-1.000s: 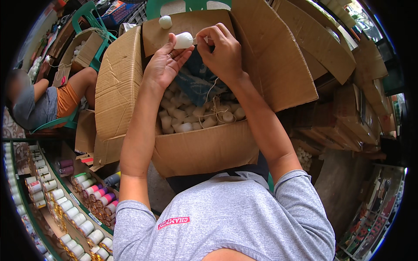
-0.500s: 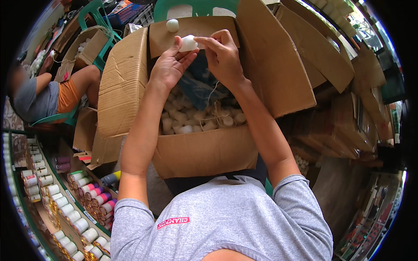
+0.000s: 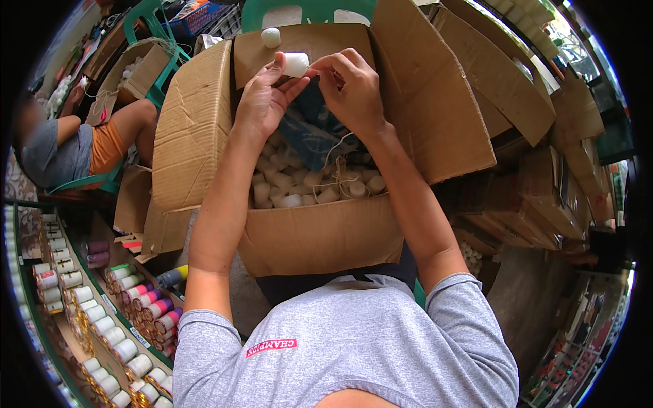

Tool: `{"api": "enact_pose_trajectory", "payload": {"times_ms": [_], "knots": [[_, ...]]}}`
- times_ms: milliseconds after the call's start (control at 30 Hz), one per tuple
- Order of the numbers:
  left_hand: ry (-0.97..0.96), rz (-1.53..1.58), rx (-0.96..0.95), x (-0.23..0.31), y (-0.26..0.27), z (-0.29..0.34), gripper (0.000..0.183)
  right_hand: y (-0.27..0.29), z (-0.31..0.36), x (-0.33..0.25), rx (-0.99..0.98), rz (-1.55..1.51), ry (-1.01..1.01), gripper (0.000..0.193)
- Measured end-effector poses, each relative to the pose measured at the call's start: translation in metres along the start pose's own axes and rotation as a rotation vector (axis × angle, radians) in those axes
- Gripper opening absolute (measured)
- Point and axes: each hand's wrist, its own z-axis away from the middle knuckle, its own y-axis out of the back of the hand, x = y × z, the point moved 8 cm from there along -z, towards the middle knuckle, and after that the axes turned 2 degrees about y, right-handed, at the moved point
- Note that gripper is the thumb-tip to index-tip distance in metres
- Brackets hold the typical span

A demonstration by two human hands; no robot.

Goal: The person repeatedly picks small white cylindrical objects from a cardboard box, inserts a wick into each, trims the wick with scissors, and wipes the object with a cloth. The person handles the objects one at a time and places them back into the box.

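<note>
My left hand (image 3: 264,98) grips a short white cylindrical candle (image 3: 296,64) between thumb and fingers, above the open cardboard box (image 3: 320,234). At the candle's right end, my right hand (image 3: 355,92) pinches a thin white wick string, its fingertips close to the wax. Below my right hand a loose string (image 3: 338,146) trails down to a tangle over the box's contents. Many off-white candles (image 3: 282,180) fill the box, partly under a blue plastic sheet (image 3: 306,139). Another white candle (image 3: 271,37) rests by the box's far flap.
A green plastic chair (image 3: 303,9) stands behind the box. At left sits another person (image 3: 58,146) beside a smaller carton (image 3: 146,68). Shelves of white and coloured candles (image 3: 153,306) line the lower left. Stacked cartons (image 3: 537,190) are at right.
The candle has turned slightly and shifted a little right in my left hand. My right fingers have drawn back a bit from its end, and the hanging string has moved.
</note>
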Motion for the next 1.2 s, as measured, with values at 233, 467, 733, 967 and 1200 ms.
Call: {"api": "enact_pose_trajectory", "payload": {"times_ms": [233, 467, 733, 967, 1200], "knots": [[-0.034, -0.017, 0.007, 0.001, -0.002, 0.000, 0.041, -0.003, -0.001, -0.002, 0.020, -0.024, 0.023, 0.008], [-0.071, -0.106, -0.004, 0.004, -0.008, 0.004, 0.038, -0.003, -0.001, 0.000, 0.015, -0.015, 0.000, 0.009], [-0.092, -0.067, -0.017, 0.003, -0.010, 0.003, 0.038, -0.007, 0.002, 0.005, 0.020, 0.051, 0.009, 0.010], [-0.137, -0.001, 0.026, 0.003, -0.005, 0.001, 0.037, -0.002, -0.001, 0.001, 0.030, -0.058, -0.064, 0.010], [-0.127, -0.018, 0.021, 0.002, -0.006, 0.000, 0.039, -0.004, 0.000, 0.005, 0.042, 0.004, 0.019, 0.006]]}}
